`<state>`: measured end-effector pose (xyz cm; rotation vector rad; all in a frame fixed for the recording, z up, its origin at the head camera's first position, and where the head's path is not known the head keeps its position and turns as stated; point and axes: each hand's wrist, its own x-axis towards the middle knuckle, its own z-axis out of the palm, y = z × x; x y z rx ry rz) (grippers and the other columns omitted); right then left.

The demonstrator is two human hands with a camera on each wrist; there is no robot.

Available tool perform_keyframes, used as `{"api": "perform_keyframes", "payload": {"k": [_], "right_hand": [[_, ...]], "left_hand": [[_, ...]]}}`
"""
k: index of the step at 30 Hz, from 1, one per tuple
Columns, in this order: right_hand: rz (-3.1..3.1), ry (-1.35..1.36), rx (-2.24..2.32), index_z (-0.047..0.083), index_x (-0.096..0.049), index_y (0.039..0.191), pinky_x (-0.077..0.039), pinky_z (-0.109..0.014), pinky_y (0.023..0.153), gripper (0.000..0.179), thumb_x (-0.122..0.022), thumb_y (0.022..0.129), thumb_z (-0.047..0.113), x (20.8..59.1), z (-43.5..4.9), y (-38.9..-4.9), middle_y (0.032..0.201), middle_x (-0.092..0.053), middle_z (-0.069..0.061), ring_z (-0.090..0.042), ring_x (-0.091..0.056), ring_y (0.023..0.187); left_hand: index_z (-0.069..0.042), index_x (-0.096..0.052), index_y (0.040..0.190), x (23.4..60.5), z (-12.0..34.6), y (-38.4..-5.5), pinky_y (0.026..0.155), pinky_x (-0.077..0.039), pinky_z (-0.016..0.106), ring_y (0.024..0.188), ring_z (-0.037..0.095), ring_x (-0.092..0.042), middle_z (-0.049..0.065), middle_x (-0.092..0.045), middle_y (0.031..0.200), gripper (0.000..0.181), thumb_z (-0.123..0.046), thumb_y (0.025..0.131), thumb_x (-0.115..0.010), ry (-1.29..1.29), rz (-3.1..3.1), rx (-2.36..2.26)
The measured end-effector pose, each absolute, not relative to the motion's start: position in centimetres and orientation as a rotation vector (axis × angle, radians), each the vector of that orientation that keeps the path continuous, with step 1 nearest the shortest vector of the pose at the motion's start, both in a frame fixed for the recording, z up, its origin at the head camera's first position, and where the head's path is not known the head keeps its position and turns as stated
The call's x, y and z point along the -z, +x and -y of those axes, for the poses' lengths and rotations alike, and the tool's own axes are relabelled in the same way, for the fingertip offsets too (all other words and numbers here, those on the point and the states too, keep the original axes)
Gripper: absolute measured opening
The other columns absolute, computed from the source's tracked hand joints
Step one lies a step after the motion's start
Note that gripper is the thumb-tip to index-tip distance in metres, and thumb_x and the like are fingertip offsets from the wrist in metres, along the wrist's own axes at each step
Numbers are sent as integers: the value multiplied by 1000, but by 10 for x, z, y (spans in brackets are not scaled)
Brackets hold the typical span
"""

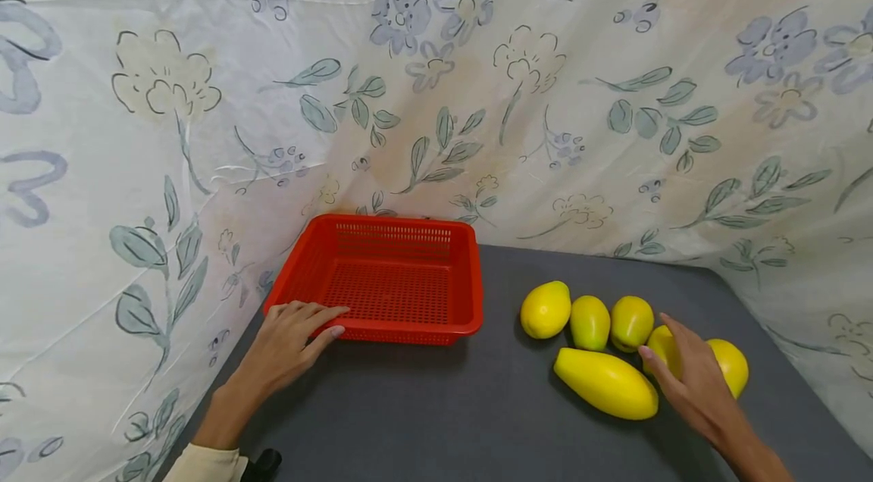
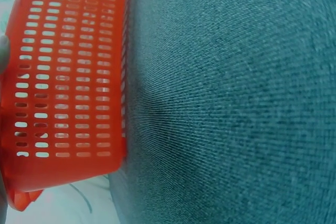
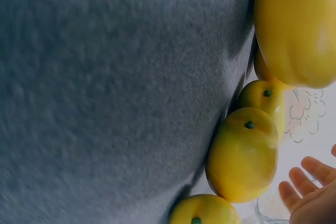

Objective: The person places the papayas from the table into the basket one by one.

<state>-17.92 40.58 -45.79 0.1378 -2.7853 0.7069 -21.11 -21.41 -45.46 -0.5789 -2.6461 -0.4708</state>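
Observation:
At the left of the head view, my left hand holds the near-left rim of a red plastic basket, fingers over the rim and thumb at the outer front wall. The basket's perforated wall fills the left of the left wrist view. My right hand, fingers spread, hovers among yellow fruits, closest to a partly hidden yellow fruit and a round yellow one. In the right wrist view, its fingers are apart from a yellow fruit with a green stem spot.
Left of the right hand lie a lemon, two greenish-yellow fruits, one beside the other, and a long smooth yellow fruit in front. The grey tabletop meets floral cloth behind and at the sides.

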Motion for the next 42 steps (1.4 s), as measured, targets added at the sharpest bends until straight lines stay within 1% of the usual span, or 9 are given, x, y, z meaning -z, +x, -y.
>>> {"api": "perform_keyframes", "payload": {"k": [8,12,15,17,20,23,33,37,42], "right_hand": [[2678,94,-927,0,-22,167,-36,-69,100,76,-59,110,34,459,-397,-170,156,-38,-37,-56,-40,135],[2688,49,-1009,8,-20,169,-40,-28,107,76,-58,110,38,458,-393,-164,158,-39,-32,-48,-42,134],[2705,31,-1067,9,-18,170,-34,-6,86,77,-57,110,39,458,-391,-161,159,-39,-29,-44,-42,134],[2722,12,-1114,8,-17,170,-38,-11,94,78,-56,111,40,458,-390,-160,159,-38,-31,-46,-41,134],[2758,-41,-1162,7,-16,169,-45,-39,103,79,-55,111,43,459,-387,-160,160,-36,-32,-49,-42,136],[2802,-79,-1226,6,-14,170,-42,-66,100,81,-54,111,46,461,-384,-158,161,-33,-34,-53,-41,138],[2864,-35,-1197,12,-28,167,-44,-59,103,77,-59,108,49,472,-370,-155,160,-43,-21,-40,-48,137],[2872,-28,-1251,11,-28,166,-44,-61,103,79,-62,106,49,472,-368,-156,161,-41,-22,-43,-46,139],[2948,-12,-1214,13,-31,165,-53,-36,94,78,-66,104,48,471,-370,-157,162,-43,-19,-37,-50,136]], "left_hand": [[-23,-73,137,459,215,-211,92,-41,49,107,28,-65,4,-76,123,40,-37,100,-72,-597,2585,446],[-24,-72,137,460,215,-212,90,-40,48,104,27,-64,3,-76,122,40,-37,100,-72,-595,2568,437],[-23,-73,137,461,215,-213,90,-40,48,103,26,-63,3,-75,121,40,-37,99,-73,-594,2558,433],[-23,-73,136,461,215,-213,89,-40,48,102,26,-63,3,-75,120,40,-37,99,-73,-596,2551,433],[-23,-73,136,461,215,-213,89,-40,47,101,25,-62,3,-75,119,40,-36,98,-74,-603,2539,444],[-23,-73,135,462,216,-213,87,-40,46,100,25,-62,2,-75,118,39,-35,98,-74,-611,2522,440],[-23,-75,133,467,220,-213,83,-40,45,96,25,-62,3,-76,112,41,-34,94,-77,-604,2481,418],[-24,-75,133,467,218,-216,83,-40,45,94,24,-62,2,-75,111,41,-34,94,-78,-618,2470,434],[-24,-75,133,467,217,-218,83,-40,45,93,24,-62,2,-75,108,41,-34,93,-78,-621,2459,450]]}}
